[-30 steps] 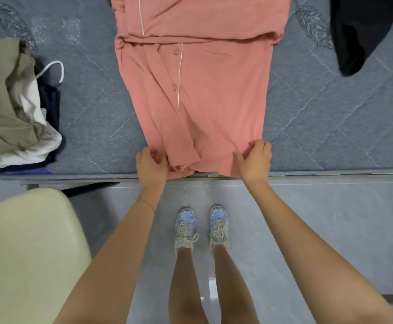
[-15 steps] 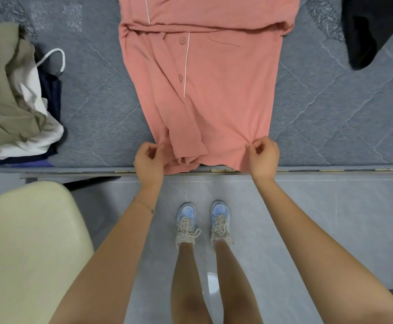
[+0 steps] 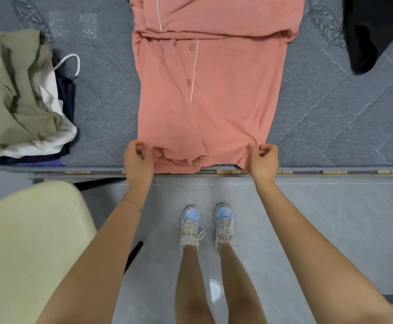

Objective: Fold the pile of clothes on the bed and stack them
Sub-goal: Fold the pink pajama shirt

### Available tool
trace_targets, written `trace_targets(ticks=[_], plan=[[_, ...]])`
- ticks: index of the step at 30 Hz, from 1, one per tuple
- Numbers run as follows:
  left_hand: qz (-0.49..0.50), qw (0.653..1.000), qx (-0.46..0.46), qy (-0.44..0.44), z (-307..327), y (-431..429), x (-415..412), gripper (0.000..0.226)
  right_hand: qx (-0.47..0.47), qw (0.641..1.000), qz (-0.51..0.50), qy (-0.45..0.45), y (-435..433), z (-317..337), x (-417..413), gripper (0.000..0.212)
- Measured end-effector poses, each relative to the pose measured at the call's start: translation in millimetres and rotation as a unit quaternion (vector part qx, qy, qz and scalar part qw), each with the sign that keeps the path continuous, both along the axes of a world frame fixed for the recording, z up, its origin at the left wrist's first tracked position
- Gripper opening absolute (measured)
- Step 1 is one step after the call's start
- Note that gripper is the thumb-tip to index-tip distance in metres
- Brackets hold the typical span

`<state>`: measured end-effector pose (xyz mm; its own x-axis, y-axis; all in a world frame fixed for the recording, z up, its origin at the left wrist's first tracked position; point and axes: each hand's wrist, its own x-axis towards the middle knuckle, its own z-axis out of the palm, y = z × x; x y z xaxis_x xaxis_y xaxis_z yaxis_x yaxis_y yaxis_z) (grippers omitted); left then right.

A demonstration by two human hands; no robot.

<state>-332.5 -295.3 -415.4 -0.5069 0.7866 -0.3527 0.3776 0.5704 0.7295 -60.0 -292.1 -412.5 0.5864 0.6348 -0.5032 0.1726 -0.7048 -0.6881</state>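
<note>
At the near edge of the bed (image 3: 331,118) our two hands grip the bottom hem of the pink shirt (image 3: 228,106). The left hand (image 3: 138,163) has its fingers curled round the hem's left corner, and the right hand (image 3: 263,161) pinches the right corner in the same way, fingers bent in over the cloth. The shirt lies button side up on the grey quilted cover, its upper part folded across in a band, its hem bunched a little between our hands and hanging just over the mattress edge. Well to the left on the bed sits the pile of clothes (image 3: 17,108), olive on top, white and navy beneath. A black garment (image 3: 368,40) lies at the far right. Beside our left arm stands a cream chair (image 3: 27,244).
</note>
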Motion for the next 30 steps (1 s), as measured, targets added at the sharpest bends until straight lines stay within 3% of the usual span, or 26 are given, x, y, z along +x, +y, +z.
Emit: trace_targets(ticks=[5,8,11,12,15,20,23,25,28,30], plan=[[-0.012,0.995,-0.077,0.059,-2.9,9.5,13.6,0.047,-0.040,0.998,0.016,-0.040,-0.6,-2.0,3.7,0.038],[-0.072,0.985,-0.117,0.105,-3.9,12.4,11.9,0.032,-0.041,0.996,0.058,-0.058,0.7,-4.0,4.7,0.024],[-0.103,0.983,-0.080,0.127,-2.2,12.0,6.3,0.008,-0.012,0.998,0.024,-0.052,0.7,-2.8,2.0,0.016],[-0.084,0.988,-0.058,0.118,-0.3,10.3,4.2,0.002,0.001,0.999,0.001,-0.053,-0.2,-2.5,1.3,0.015],[0.037,0.995,-0.014,0.087,4.3,0.5,-5.1,0.013,0.038,0.995,-0.057,-0.074,-4.7,0.2,-0.2,0.012],[0.135,0.989,-0.050,0.038,7.0,-10.0,-15.3,0.010,0.064,0.993,-0.072,-0.067,-5.8,2.5,-3.8,0.012],[0.178,0.982,-0.066,-0.006,9.3,-5.6,-13.3,0.008,0.032,0.999,-0.034,-0.024,-5.8,1.3,-6.5,0.035],[0.178,0.979,-0.085,-0.051,9.4,-1.3,-11.2,0.021,0.021,0.999,-0.039,-0.013,-3.7,0.1,-5.9,0.043],[0.123,0.983,-0.122,-0.066,8.7,4.3,-5.9,0.019,-0.026,0.998,-0.057,-0.017,2.0,1.2,-7.6,0.017],[0.103,0.988,-0.104,-0.054,9.1,7.2,1.8,0.018,-0.057,0.996,-0.059,0.025,4.5,-1.0,-5.4,0.045]])
